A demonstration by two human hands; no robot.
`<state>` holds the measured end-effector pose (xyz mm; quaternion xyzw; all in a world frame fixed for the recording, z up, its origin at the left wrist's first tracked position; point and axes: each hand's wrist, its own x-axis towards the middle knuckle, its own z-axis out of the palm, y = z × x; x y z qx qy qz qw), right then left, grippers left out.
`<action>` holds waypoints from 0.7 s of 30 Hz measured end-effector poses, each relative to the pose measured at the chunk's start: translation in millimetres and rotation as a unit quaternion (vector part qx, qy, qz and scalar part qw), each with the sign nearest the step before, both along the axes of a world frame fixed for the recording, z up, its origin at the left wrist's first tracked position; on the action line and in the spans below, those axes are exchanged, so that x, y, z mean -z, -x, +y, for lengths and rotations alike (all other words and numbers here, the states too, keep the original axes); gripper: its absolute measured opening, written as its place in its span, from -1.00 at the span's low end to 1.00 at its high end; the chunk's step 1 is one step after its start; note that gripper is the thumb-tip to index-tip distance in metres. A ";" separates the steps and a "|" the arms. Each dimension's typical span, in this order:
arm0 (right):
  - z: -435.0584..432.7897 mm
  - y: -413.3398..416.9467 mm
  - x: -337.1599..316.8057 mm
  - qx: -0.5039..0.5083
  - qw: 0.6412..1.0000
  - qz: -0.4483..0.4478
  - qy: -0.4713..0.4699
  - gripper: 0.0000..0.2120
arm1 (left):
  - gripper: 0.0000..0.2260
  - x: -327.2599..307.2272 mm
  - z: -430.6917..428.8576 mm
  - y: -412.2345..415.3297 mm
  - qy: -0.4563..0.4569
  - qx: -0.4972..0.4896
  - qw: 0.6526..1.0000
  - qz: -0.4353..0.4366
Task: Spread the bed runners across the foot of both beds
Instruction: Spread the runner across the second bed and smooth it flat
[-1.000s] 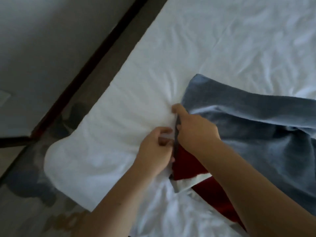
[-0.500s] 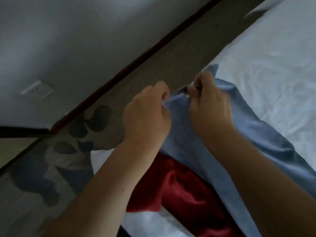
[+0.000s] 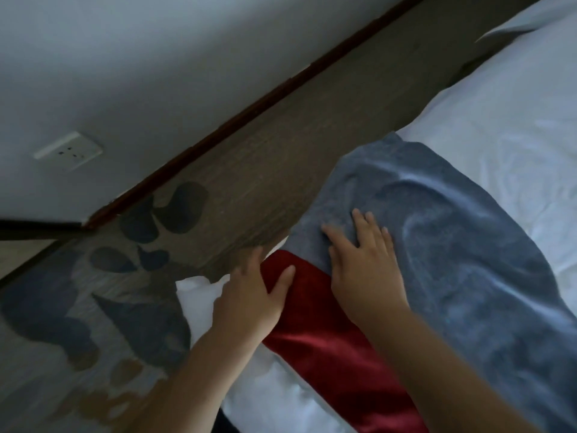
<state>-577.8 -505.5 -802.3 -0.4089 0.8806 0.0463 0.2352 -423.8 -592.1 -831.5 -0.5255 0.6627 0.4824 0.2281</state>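
Observation:
A blue-grey bed runner [image 3: 452, 239] with a red satin underside [image 3: 327, 345] lies across the white bed [image 3: 515, 126], its end draped over the bed's left edge. My right hand [image 3: 365, 260] rests flat on the blue cloth with fingers spread. My left hand [image 3: 253, 295] lies at the bed's edge, its thumb on the red strip and its fingers straight, partly hidden past the edge.
A brown carpet [image 3: 281, 170] with dark leaf shapes [image 3: 150, 220] runs between the bed and the white wall [image 3: 156, 73]. A dark red skirting board [image 3: 249, 110] lines the wall. A wall socket [image 3: 68, 150] sits low on the left.
Both hands held the runner's edge up in a pinch; they have let it go. The runner now lies over the bed's side, and both hands rest flat on it.

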 end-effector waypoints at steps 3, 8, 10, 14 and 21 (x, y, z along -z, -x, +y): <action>-6.5 2.6 7.5 0.027 0.993 0.078 0.090 -0.79 | -0.63 8.0 -16.6 -4.6 -0.010 0.007 1.000 0.026; -32.7 25.7 10.1 0.117 0.984 0.046 0.126 -0.84 | -0.90 4.3 -46.8 11.6 0.134 0.025 0.981 0.141; -41.7 37.6 4.6 0.153 0.974 0.042 0.159 -0.82 | -0.89 -2.8 -63.3 22.7 0.210 -0.002 0.961 0.178; -73.8 58.9 -6.2 0.140 0.950 0.070 0.271 -0.82 | -0.85 -11.6 -107.3 41.5 0.353 -0.055 0.904 0.235; -74.1 28.2 34.3 0.034 0.996 0.040 0.073 -0.71 | -0.57 22.2 -112.4 37.1 0.249 0.121 0.961 0.009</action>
